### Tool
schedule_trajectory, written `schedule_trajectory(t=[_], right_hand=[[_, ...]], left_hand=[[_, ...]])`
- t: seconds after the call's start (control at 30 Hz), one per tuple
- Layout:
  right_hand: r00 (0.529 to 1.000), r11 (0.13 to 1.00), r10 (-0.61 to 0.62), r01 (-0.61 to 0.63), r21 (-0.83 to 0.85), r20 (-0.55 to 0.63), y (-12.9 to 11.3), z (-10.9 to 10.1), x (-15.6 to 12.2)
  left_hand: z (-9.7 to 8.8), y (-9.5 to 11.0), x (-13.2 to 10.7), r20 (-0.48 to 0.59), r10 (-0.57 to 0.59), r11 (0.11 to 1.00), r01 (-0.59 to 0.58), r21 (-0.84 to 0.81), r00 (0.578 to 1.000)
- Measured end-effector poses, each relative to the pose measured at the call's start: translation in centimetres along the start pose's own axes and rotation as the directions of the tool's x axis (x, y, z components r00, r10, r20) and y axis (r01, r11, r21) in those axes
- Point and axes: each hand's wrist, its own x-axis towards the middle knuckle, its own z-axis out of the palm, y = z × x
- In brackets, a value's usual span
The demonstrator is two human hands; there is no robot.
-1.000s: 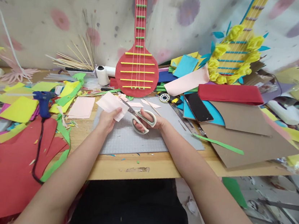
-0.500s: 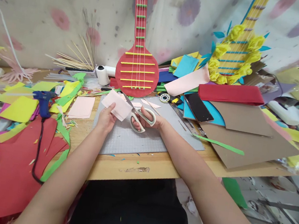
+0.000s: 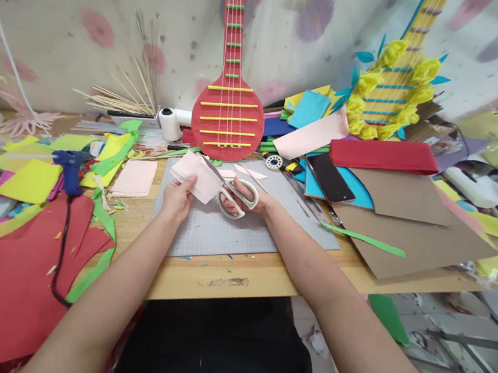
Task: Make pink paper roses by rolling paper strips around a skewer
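Pale pink paper (image 3: 202,179), seemingly more than one layer, is pinched between the thumb and fingers of my left hand (image 3: 178,198). My right hand (image 3: 247,199) has its fingers through the loops of a pair of white-handled scissors (image 3: 233,198). The handles are spread apart, and the blades lie at the right edge of the paper. Both hands are above a grey cutting mat (image 3: 224,238). Small pink offcuts (image 3: 255,174) lie on the mat just behind the scissors. A stack of pink paper pieces (image 3: 134,177) rests on the table to the left.
A red paper banjo-like instrument (image 3: 228,124) stands at the back. On the left are a blue glue gun (image 3: 70,169) and red sheets (image 3: 30,268). To the right lie a phone (image 3: 331,178), brown cardboard (image 3: 410,242) and a red roll (image 3: 384,153).
The pink paper has shifted slightly right and down, its layers fanned a little more. The scissors stay at its right edge, with little other movement.
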Motion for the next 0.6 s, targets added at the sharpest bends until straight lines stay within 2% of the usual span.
schedule_trajectory(t=[0.2, 0.6], right_hand=[[0.999, 1.000, -0.012, 0.012, -0.001, -0.048, 0.05, -0.01, -0.20], [0.998, 1.000, 0.022, -0.023, -0.006, -0.061, 0.33, -0.32, -0.36]], left_hand=[[0.14, 0.28, -0.22, -0.021, -0.020, 1.000, 0.020, 0.009, 1.000], [-0.09, 0.25, -0.29, 0.003, -0.037, 0.998, 0.037, 0.041, 0.999]])
